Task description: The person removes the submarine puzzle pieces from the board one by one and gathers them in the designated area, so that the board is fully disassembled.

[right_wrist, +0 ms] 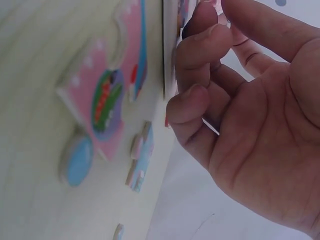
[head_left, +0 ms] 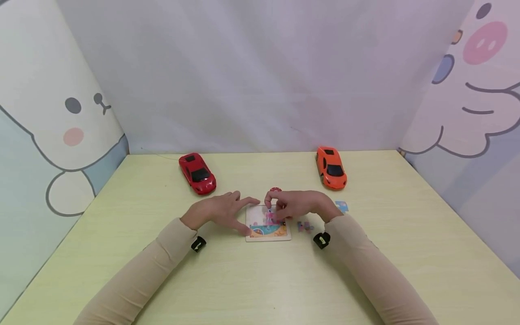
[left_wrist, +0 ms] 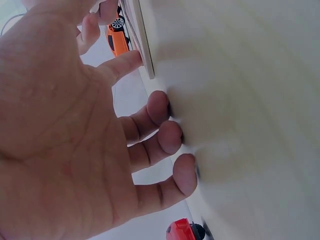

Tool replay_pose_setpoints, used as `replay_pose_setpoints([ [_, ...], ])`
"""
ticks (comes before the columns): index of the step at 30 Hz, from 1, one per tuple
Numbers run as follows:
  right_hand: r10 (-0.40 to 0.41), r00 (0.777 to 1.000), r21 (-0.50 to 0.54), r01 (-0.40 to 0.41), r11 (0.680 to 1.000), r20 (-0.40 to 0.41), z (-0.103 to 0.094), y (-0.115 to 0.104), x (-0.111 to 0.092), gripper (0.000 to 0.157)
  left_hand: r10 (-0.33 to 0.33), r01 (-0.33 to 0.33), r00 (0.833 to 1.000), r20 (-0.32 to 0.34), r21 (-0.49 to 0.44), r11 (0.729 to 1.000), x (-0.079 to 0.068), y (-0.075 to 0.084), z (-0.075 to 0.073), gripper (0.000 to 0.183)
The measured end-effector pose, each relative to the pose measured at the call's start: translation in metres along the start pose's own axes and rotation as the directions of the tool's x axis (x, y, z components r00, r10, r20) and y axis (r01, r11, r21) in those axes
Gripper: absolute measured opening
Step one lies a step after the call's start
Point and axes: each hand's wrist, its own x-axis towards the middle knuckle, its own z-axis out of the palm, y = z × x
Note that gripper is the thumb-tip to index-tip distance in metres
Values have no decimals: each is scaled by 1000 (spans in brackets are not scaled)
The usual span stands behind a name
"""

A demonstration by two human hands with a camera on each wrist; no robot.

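A small jigsaw board (head_left: 254, 212) with a light frame lies flat on the table, its lower part showing a blue and orange picture. My left hand (head_left: 219, 210) is spread at its left side, thumb near the lower left corner and index finger at the upper left one. The other left fingers bend lightly down to the tabletop in the left wrist view. Over the board, my right hand (head_left: 300, 204) pinches a pink puzzle piece (head_left: 270, 218) between thumb and index finger. Its remaining fingers (right_wrist: 187, 107) are curled in, and the fingertips partly cover the piece.
Right of the board lie a loose pink and purple puzzle piece (head_left: 304, 226) and, farther off, a light blue one (head_left: 341, 206). A red toy car (head_left: 197, 174) stands back left, an orange toy car (head_left: 331, 168) back right. Something round and red (head_left: 276, 189) shows behind the board.
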Motion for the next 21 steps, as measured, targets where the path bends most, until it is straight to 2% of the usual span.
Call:
replay_pose_setpoints([
  [8,-83,996,-98,80,992,-34,-6,1,-2,11,-4,4,1000,-1,-1,1000,-1,1,0,89],
  [18,-101,995,-164,96,982,-26,-14,0,-10,16,11,-11,1000,-7,-9,1000,-1,0,1,89],
  [21,-84,996,-168,76,983,-38,-18,-1,-15,16,6,-6,1000,-2,-6,1000,-2,1,0,89],
])
